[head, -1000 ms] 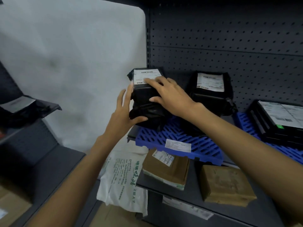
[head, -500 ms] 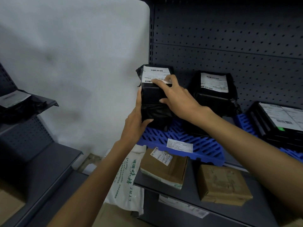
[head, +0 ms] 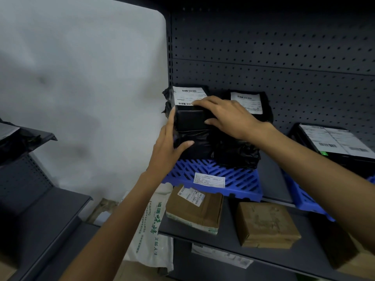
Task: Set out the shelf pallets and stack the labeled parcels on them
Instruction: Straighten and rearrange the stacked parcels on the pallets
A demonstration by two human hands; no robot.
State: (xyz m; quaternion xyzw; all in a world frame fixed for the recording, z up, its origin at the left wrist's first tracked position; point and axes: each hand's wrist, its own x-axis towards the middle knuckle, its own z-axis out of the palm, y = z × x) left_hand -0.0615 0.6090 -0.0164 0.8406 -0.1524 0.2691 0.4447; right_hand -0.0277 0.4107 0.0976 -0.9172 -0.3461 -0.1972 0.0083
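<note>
A black parcel (head: 190,120) with a white barcode label lies on top of another black parcel (head: 199,146) at the left end of a blue pallet (head: 239,179) on the shelf. My left hand (head: 166,151) presses flat against the stack's left side, thumb across the front of the lower parcel. My right hand (head: 229,116) lies over the top parcel, fingers on its label and thumb down its front face. A second stack of labeled black parcels (head: 248,102) stands just to the right on the same pallet.
Another blue pallet (head: 300,197) at the right carries flat black parcels (head: 334,140). The shelf below holds two brown parcels (head: 194,209) (head: 265,224), with a white printed bag (head: 152,226) hanging at its left edge. A dark shelf unit (head: 40,209) stands at the left; pegboard backs the shelf.
Both hands have pushed the left stack further back and a little right, against the neighbouring stack. My left hand has closed in from open fingers to lie flat on the stack's side.
</note>
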